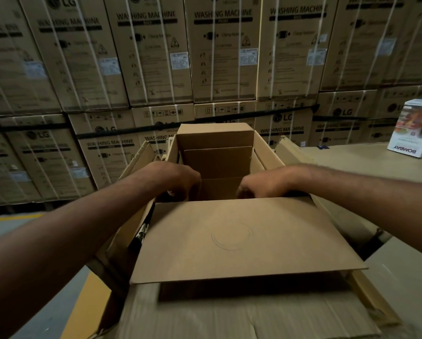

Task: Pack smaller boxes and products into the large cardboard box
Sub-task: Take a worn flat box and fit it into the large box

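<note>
— Cardboard fills our view: the large cardboard box (270,150) sits mid-frame, its near flap (241,238) folded out toward us.
— Our left hand (178,178) and right hand (259,185) reach in past that flap, fingers curled downward. The fingertips are hidden, so we cannot tell if they grip anything.
— A plain smaller box (215,135) stands at the far end inside.
— Across the top of the frame, strapped cartons (224,52) read "LG" and "WASHING MACHINE".
— At the right edge, a white retail box (411,129) rests on a pale surface (347,155), "BOMBAY" printed upside down.
</note>
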A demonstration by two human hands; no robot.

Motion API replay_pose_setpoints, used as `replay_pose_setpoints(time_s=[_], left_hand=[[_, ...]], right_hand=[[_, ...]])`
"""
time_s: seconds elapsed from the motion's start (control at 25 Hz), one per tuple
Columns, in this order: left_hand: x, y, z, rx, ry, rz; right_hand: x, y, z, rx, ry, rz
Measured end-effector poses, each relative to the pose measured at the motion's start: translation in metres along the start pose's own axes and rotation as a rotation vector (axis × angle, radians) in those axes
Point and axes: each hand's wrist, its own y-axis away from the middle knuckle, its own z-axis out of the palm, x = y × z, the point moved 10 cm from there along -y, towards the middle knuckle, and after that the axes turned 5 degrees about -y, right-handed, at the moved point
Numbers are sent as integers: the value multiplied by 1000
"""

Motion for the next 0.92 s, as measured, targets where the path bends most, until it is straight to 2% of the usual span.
replay_pose_setpoints(time_s=[0.12, 0.24, 0.56, 0.92], left_hand=[[13, 7, -12, 100, 19, 92], [25, 15, -26, 178, 78, 166], [38, 27, -30, 236, 84, 224], [28, 46, -49, 442, 51, 188]], right_hand=[[-3, 5, -26, 230, 89, -62], [-7, 11, -43, 361, 121, -96], [-4, 24, -55, 509, 147, -74], [14, 46, -65, 676, 64, -39]])
